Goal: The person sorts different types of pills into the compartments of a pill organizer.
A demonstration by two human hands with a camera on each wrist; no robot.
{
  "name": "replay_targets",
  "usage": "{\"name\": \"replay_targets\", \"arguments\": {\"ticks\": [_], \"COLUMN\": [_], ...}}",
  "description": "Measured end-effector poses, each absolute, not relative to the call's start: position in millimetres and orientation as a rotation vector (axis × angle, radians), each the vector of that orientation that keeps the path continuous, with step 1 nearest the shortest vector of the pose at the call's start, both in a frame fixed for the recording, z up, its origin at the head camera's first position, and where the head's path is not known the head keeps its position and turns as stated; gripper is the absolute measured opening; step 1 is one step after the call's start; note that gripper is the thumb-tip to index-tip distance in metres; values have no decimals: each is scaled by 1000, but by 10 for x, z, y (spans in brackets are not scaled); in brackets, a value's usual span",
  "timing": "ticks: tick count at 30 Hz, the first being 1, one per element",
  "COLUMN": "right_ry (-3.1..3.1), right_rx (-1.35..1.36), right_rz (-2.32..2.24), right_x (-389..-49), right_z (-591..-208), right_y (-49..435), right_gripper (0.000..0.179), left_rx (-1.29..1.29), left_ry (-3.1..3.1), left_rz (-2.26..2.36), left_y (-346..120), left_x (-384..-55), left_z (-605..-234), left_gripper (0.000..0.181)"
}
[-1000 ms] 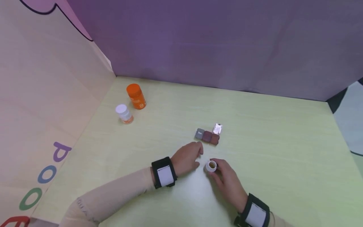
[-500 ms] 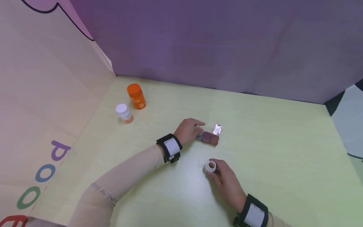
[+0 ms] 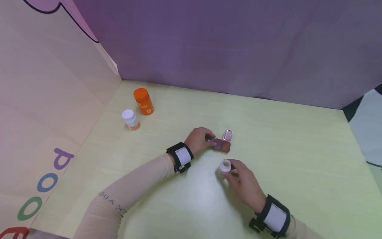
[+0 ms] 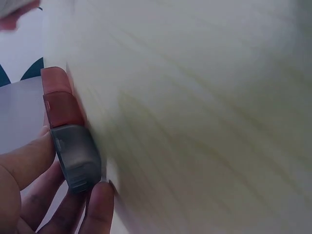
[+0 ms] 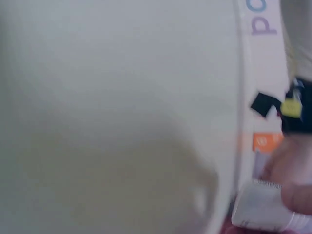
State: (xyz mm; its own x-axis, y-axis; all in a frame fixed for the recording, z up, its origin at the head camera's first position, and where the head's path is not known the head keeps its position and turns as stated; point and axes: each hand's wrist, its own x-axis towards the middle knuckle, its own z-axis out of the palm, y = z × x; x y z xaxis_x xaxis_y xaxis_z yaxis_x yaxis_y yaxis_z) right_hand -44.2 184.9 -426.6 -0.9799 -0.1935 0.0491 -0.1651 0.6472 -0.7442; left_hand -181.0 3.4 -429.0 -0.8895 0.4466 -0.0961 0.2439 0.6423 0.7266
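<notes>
- L hand had a pinch grip on the pill box, thumb on one side of the gray compartment & fingertips round the other.
- Box was near the middle of the table, a row of 3: gray at my L hand, dark red next, then reddish brown at the far end. Couldn't tell if the gray end was touching the table or a bit up.
- Clear lid stuck out past the brown end, flipped open on the side away from me.
- R hand was holding the small open bottle, thumb on one side, fingers on the other, mouth up, no cap on it. It was nearer to me than the box, close but not touching. Couldn't tell if its base was on the table, & the label was too blurry to read in the R wrist cam.
- Orange jar w/ orange cap stood at the back L, white bottle w/ its cap on just beside it. Both upright, well apart from my hands.
- Had a black strap on each wrist, btw.
</notes>
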Motion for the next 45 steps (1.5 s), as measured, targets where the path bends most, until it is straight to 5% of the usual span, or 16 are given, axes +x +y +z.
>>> {"name": "replay_targets", "arguments": {"ticks": [17, 45], "right_ry": [3002, 3182], "right_rx": [-385, -707], "right_rz": [-944, -569], "right_x": [-1142, -1171], "right_z": [-4132, -4214], "right_y": [2287, 2116], "right_gripper": [38, 47], "left_rx": [515, 520], "left_ry": [2569, 2569], "left_rz": [1073, 1060], "left_y": [128, 103], "left_x": [-1821, -1805], "left_z": [-4281, -4239], "left_gripper": [26, 27]}}
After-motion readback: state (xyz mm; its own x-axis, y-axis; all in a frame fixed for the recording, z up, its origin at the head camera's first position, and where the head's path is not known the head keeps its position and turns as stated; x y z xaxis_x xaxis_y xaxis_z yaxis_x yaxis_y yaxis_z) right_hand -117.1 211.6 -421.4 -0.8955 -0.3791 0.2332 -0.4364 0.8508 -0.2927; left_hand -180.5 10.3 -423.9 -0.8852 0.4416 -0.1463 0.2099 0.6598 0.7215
